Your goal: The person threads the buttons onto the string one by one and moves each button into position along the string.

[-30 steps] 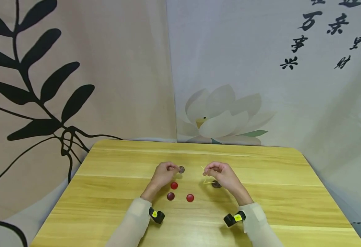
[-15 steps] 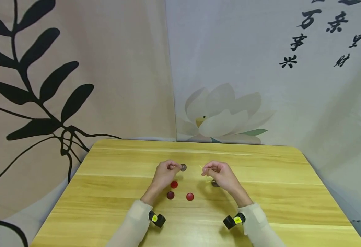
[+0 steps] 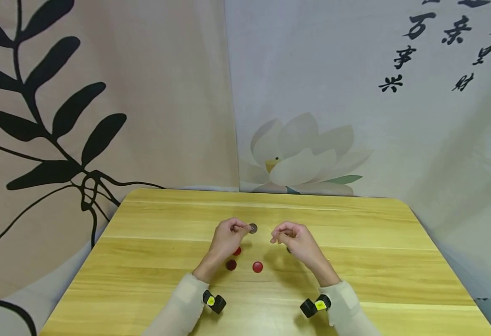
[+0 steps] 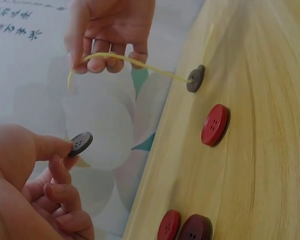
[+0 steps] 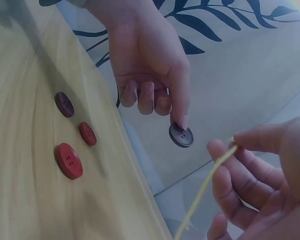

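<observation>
The left hand (image 3: 226,238) pinches a dark button (image 4: 81,144) at its fingertips; the right hand's (image 3: 299,241) fingers pinch a yellow string (image 5: 206,183), near but apart. It seems threading; next calls for careful aiming.

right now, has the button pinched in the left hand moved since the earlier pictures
Yes, the pinched button has shifted slightly rightward in the head view, judged against the right-hand red button on the table.

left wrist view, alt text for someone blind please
A left hand pinches a dark grey four-hole button; the right hand holds a yellow cord threaded through a grey-brown button on a wooden table. Two red buttons and a maroon button lie there.
</observation>
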The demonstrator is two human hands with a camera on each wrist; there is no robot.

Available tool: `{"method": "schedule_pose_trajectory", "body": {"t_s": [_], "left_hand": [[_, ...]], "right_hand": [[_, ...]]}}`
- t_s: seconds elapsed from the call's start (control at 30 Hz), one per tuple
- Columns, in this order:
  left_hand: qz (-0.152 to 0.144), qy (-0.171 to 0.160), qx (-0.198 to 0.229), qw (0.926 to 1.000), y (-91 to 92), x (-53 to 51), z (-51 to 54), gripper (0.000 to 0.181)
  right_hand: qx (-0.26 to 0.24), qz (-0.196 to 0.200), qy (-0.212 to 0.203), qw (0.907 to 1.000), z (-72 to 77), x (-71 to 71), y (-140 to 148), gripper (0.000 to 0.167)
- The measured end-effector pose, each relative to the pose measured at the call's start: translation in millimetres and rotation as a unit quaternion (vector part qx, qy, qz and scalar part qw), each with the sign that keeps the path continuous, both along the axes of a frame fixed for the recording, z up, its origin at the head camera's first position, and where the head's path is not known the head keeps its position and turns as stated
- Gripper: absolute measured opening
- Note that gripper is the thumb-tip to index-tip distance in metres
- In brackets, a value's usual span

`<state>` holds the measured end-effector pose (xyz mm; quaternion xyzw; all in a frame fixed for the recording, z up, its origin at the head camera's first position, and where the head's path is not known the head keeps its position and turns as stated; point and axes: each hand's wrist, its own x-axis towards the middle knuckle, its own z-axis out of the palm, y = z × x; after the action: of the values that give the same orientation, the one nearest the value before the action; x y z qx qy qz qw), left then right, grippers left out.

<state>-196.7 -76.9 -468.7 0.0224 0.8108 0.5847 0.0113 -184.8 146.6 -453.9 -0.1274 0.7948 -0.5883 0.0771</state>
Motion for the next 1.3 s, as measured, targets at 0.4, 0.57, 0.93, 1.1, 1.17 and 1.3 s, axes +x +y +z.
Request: {"method": "schedule_pose_trajectory", "body": {"t_s": [0.4,0.57,0.93,1.1,1.17,1.3], "left_hand": [[0.000,0.011,0.022,0.9997,6.1,5.8,3.7,0.013],[-0.001,0.020,0.031,0.9993,8.6,8.2,6.4,0.013],[-0.005,0.028,0.029,0.9992,14.0,11.7,7.8,0.010],[-0.007,0.029,0.032,0.9990,15.4,12.5,8.0,0.011],[-0.006,0.030,0.033,0.9990,15.9,12.6,8.2,0.010],[-0.003,0.031,0.034,0.9989,17.1,12.8,8.8,0.010]], "right_hand": [[0.005,-0.006,0.004,1.0000,6.8,0.8,-5,0.015],[0.015,-0.010,0.008,0.9998,7.2,0.5,-7,0.015],[0.035,-0.015,0.007,0.9993,6.1,0.9,-14,0.011],[0.044,-0.012,-0.003,0.9990,20.8,8.6,-19,0.012],[0.045,-0.009,-0.004,0.9989,30.3,13.6,-21,0.012],[0.039,-0.007,-0.001,0.9992,41.2,20.3,-23,0.012]]}}
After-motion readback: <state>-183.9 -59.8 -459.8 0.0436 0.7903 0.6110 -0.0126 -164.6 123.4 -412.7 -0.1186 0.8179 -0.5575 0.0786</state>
